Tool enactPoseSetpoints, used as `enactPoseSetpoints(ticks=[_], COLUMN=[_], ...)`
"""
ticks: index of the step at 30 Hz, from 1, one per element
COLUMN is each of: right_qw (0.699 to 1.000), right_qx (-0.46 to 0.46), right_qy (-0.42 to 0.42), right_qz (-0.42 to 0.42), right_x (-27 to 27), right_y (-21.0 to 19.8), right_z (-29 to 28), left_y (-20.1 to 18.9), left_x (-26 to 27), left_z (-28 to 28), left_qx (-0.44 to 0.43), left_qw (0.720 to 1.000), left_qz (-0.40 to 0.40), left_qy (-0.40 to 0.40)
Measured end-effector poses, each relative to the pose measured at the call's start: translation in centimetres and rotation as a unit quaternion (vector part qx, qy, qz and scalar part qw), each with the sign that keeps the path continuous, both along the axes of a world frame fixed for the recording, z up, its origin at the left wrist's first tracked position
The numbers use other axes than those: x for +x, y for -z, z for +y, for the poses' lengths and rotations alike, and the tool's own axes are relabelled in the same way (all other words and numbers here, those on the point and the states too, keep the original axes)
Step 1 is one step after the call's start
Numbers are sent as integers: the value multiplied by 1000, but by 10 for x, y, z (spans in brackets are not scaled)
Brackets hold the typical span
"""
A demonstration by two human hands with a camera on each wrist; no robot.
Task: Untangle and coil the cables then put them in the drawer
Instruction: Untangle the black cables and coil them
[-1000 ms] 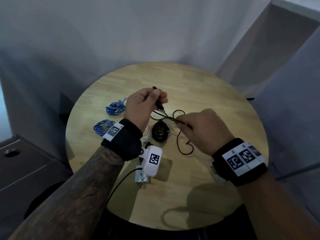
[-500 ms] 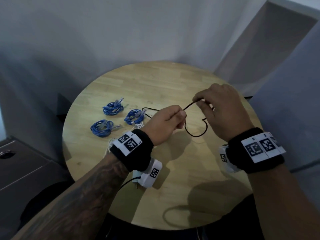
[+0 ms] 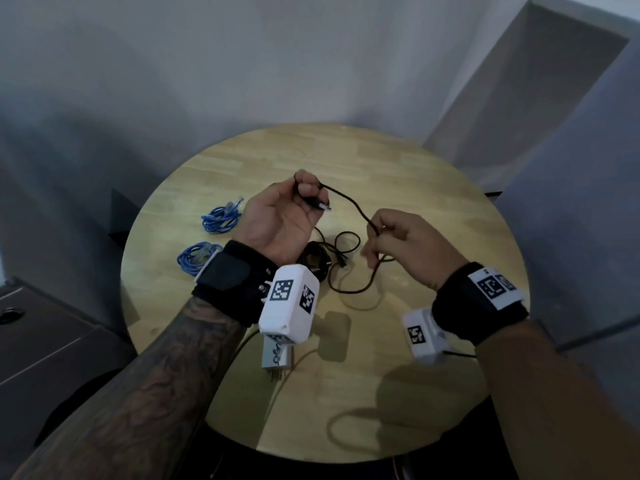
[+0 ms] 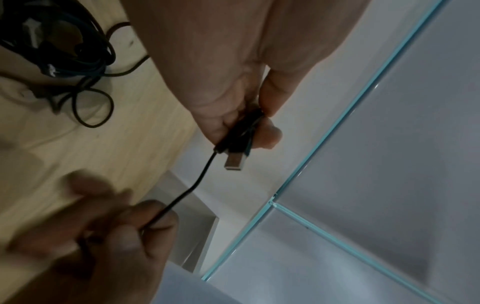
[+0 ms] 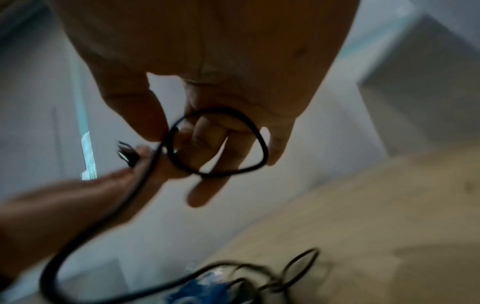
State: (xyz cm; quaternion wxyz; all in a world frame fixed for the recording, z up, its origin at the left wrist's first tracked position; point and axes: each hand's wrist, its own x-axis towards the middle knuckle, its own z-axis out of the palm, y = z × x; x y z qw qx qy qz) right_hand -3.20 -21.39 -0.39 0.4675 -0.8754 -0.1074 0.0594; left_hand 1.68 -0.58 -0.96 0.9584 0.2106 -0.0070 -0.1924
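Note:
My left hand (image 3: 308,194) is raised palm up over the round wooden table (image 3: 415,375) and pinches a thin black cable (image 3: 349,202) just behind its USB plug (image 3: 323,206). The left wrist view shows the silver plug (image 4: 235,162) sticking out past the fingertips (image 4: 267,133). From there the cable runs to my right hand (image 3: 375,237), which pinches it. In the right wrist view a loop of the cable (image 5: 218,142) hangs across those fingers. The rest of it trails onto the table in loose loops (image 3: 346,289) beside a black coiled bundle (image 3: 313,261).
Two coiled blue cables (image 3: 221,218) (image 3: 197,256) lie on the left part of the table. A grey cabinet (image 3: 34,323) stands low at the left, and grey walls close in behind and to the right. A white adapter (image 3: 277,355) lies under my left wrist.
My left hand has lifted and turned palm up toward the far left with the plug end. My right hand has come left and lower along the cable. The black bundle is uncovered again.

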Motion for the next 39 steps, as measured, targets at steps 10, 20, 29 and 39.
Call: enactPoseSetpoints(ticks=[10,20,29,39], right_qw=[957,903,973,983], right_qx=[-222,-274,63,42], right_qy=[-63,18,188,151], right_qz=[-177,-331,-120,-96], right_x=[-12,1,10,16], right_y=[0,-13,-3,-4], right_z=[24,0,-20,-21], left_y=[8,7,1,-4], left_x=[-2,-28,-6,-2], left_z=[-7,-21,3,9], left_qx=[316,675,595,534], left_qw=[918,615,728,811], left_qz=[-149,-406,-326,-233], left_qy=[-188,36,-102,-56])
